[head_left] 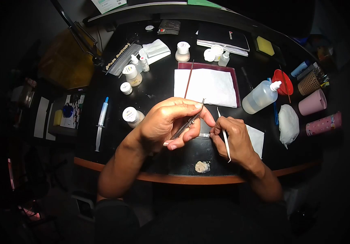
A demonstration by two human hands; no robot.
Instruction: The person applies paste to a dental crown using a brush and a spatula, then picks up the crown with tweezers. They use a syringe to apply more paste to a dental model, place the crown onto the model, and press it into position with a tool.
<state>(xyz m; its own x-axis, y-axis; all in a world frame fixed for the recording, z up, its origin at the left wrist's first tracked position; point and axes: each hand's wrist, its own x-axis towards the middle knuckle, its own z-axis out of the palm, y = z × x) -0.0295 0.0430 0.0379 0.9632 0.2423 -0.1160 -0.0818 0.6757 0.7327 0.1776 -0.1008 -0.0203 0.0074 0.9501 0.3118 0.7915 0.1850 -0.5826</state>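
Note:
My left hand (pixel 171 120) is closed round dark metal tweezers (pixel 187 125), their tip pointing up and away from me. Whatever sits at the tip is too small to make out. To the right, my right hand (pixel 236 138) pinches a thin white double-ended tool (pixel 225 142) with a hooked lower end. The two hands are close together over the near part of the black table. Between them lies a small metallic strip (pixel 204 135). Below it, near the table's edge, is a cream-coloured lump (pixel 202 166).
Beyond my hands, a white tissue (pixel 207 85) lies on a maroon tray (pixel 236 87) with a brush (pixel 189 79). A clear bottle (pixel 260 97) and red bowl (pixel 282 82) stand right. Jars (pixel 132 75) and a syringe (pixel 102 124) are left.

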